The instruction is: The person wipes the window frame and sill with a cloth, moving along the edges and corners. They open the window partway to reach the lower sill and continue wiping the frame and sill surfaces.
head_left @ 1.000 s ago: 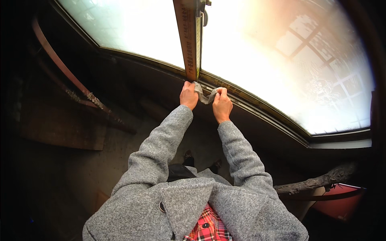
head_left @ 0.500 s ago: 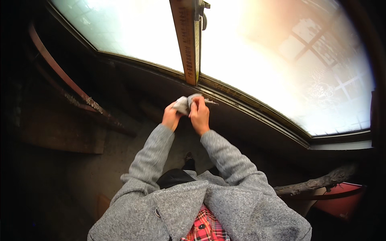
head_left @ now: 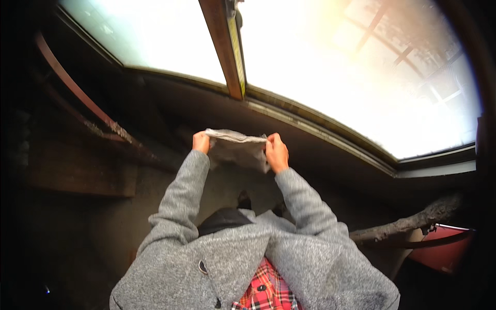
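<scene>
A greyish-white cloth (head_left: 236,151) is stretched out between my two hands, its upper edge nearly level and the rest hanging below. Fingers of my left hand (head_left: 201,142) are closed on its left corner. At the opposite corner, my right hand (head_left: 277,153) pinches the cloth between thumb and fingers. Both hands are held out in front of me, a little below the window sill (head_left: 320,127), without touching it. The lower part of the cloth is dim and slightly blurred.
Bright window panes (head_left: 330,62) stand ahead, split by a brown upright frame post (head_left: 223,49). On the left is a curved reddish-brown rail (head_left: 77,90). A rough branch-like piece (head_left: 408,225) and a red panel (head_left: 442,249) lie at the right.
The cloth was bunched up between my hands and is now spread out. My hands have moved apart, the left to the left and the right to the right.
</scene>
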A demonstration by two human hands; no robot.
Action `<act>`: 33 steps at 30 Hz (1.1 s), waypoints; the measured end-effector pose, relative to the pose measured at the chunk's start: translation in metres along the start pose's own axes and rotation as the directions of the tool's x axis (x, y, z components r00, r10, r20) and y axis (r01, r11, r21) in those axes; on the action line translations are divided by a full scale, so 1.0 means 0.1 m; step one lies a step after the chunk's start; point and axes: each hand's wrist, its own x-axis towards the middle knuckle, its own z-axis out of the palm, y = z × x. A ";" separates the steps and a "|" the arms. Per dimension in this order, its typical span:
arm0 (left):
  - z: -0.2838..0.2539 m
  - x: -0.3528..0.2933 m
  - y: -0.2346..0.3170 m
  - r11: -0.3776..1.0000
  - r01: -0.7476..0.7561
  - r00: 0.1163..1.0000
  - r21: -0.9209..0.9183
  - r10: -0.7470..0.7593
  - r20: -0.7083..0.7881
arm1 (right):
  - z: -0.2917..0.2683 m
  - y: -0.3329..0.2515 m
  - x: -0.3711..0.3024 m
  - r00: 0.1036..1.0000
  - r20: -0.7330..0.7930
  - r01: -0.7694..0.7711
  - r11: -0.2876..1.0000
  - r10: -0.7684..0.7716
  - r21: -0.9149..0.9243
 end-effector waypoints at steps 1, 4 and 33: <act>0.23 -0.05 0.32 0.997 0.046 0.999 -0.067 -0.046 -0.003 | -0.10 0.02 0.02 0.976 0.055 -0.216 0.961 0.210 0.175; 0.39 -0.04 0.38 0.982 -0.029 0.993 -0.189 0.050 0.107 | -0.47 -0.42 0.00 0.967 0.066 -0.252 0.914 0.244 0.318; 1.50 0.06 0.67 0.758 -0.644 0.746 0.105 0.591 0.308 | -0.08 -0.32 0.66 0.955 -0.073 -0.205 0.815 0.289 0.542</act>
